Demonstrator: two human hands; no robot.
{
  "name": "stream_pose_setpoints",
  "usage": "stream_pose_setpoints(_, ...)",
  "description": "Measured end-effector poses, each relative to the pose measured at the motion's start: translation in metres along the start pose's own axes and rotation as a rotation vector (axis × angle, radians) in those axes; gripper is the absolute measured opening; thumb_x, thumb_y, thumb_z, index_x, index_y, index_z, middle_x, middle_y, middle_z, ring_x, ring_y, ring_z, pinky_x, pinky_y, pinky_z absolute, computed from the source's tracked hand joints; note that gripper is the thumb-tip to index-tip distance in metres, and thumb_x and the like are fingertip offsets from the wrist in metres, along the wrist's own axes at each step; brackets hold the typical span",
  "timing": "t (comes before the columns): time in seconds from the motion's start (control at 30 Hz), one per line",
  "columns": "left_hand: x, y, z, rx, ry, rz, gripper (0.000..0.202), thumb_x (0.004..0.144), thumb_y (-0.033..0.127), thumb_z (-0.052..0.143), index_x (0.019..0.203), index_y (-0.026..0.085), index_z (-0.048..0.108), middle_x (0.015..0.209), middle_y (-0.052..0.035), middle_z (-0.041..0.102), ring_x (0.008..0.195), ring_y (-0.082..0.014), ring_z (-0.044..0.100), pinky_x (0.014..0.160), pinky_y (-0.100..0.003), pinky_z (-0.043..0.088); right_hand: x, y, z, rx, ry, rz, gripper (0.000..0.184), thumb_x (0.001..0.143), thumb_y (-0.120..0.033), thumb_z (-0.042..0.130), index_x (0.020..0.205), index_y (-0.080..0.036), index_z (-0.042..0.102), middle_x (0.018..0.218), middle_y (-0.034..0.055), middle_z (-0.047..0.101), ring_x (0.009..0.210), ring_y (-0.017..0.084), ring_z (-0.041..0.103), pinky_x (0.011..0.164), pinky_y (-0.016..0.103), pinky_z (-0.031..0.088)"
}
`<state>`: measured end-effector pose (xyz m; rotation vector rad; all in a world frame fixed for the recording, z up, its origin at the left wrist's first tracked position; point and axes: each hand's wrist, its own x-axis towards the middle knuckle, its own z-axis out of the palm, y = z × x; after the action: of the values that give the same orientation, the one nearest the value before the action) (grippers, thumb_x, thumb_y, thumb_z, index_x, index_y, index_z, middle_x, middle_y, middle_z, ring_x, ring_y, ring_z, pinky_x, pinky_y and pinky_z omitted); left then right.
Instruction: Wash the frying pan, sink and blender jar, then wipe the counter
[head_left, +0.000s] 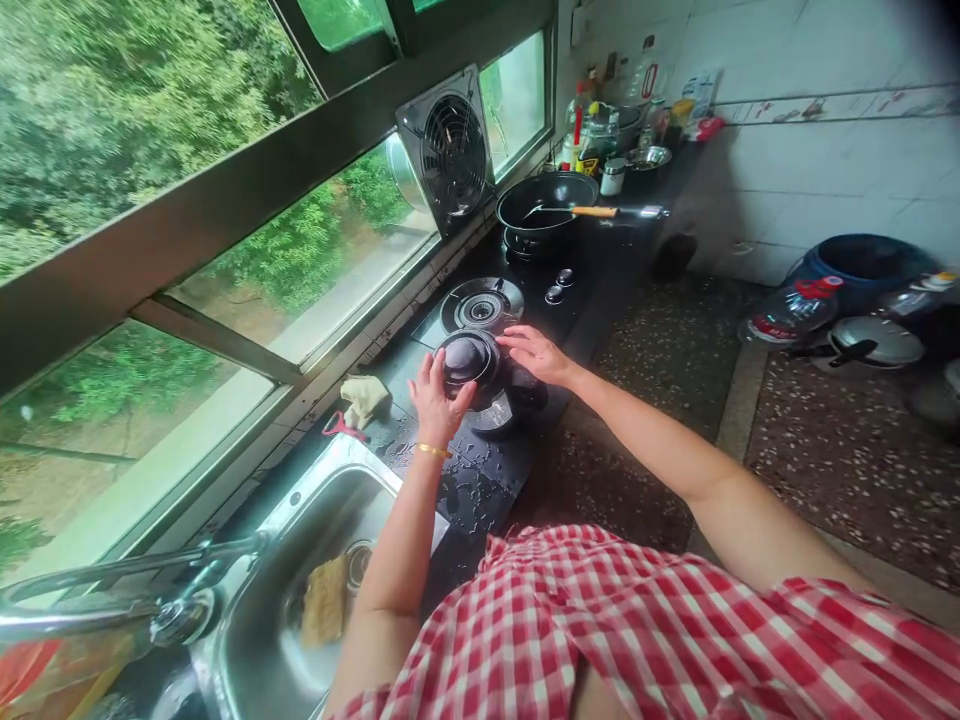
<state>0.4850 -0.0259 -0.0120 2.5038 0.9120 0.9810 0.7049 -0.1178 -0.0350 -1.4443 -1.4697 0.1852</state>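
Observation:
A dark round piece with a domed middle and a ringed rim point(465, 362) sits over the counter, just in front of the gas burner point(481, 308). My left hand point(439, 405) curves round its near left edge, thumb on the near rim and fingers on the left side. My right hand point(538, 355) reaches in from the right, its fingers stretched out toward the far right rim, at or touching it. Below the piece, a paler shiny part point(493, 412) and a dark body show partly; what they belong to is hidden.
A steel sink point(251, 610) with a brown sponge-like block point(325, 600) lies at the near left. Beside it are a pale cloth point(364, 397) and a red-handled tool point(341, 427). A black wok point(546, 205) with a wooden-handled utensil point(596, 211) stands farther back, near several bottles.

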Motion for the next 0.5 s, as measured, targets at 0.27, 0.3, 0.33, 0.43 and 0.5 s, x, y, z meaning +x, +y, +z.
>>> stream_pose_setpoints(0.27,-0.006,-0.015,-0.009,-0.267,-0.004,-0.046,0.078,0.086,0.060,0.044,0.151,0.021,0.023,0.156,-0.0140,0.025,0.144,-0.0266,0.024,0.118,-0.048,0.018,-0.072,-0.002,0.020,0.303,0.180,0.316,0.082,0.085,-0.061,0.048,0.150,-0.019,0.019,0.148,0.0183,0.036,0.130,0.025,0.046,0.107,0.045,0.040)
stream_pose_setpoints(0.3,-0.008,-0.024,-0.008,-0.364,0.038,-0.096,0.077,0.089,0.061,0.038,0.152,0.021,0.020,0.158,-0.0130,0.021,0.145,-0.0247,0.024,0.117,-0.045,0.021,-0.084,-0.001,0.027,0.296,0.191,0.365,0.086,0.080,-0.058,0.058,0.148,-0.018,0.024,0.142,0.0186,0.045,0.126,0.026,0.051,0.105,0.045,0.041)
stream_pose_setpoints(0.33,-0.010,-0.033,-0.005,-0.453,0.065,-0.162,0.074,0.091,0.061,0.033,0.152,0.021,0.019,0.158,-0.0118,0.020,0.145,-0.0229,0.024,0.117,-0.041,0.024,-0.092,-0.001,0.034,0.273,0.196,0.420,0.085,0.075,-0.053,0.066,0.144,-0.017,0.032,0.133,0.0173,0.053,0.119,0.026,0.055,0.103,0.044,0.043)
stream_pose_setpoints(0.43,-0.010,-0.051,0.011,-0.662,-0.010,-0.359,0.068,0.094,0.061,0.022,0.146,0.020,0.035,0.151,-0.0121,0.037,0.139,-0.0213,0.036,0.113,-0.038,0.033,-0.095,-0.003,0.049,0.217,0.272,0.551,0.058,0.067,-0.037,0.072,0.118,-0.016,0.054,0.098,0.0079,0.069,0.091,0.022,0.065,0.089,0.040,0.051)
stream_pose_setpoints(0.5,-0.007,-0.052,0.022,-0.772,-0.116,-0.432,0.074,0.093,0.064,0.014,0.140,0.016,0.045,0.137,-0.0140,0.053,0.131,-0.0222,0.047,0.108,-0.039,0.039,-0.083,-0.009,0.053,0.241,0.326,0.576,0.037,0.064,-0.034,0.072,0.095,-0.016,0.061,0.080,0.0024,0.068,0.076,0.018,0.063,0.077,0.035,0.053)
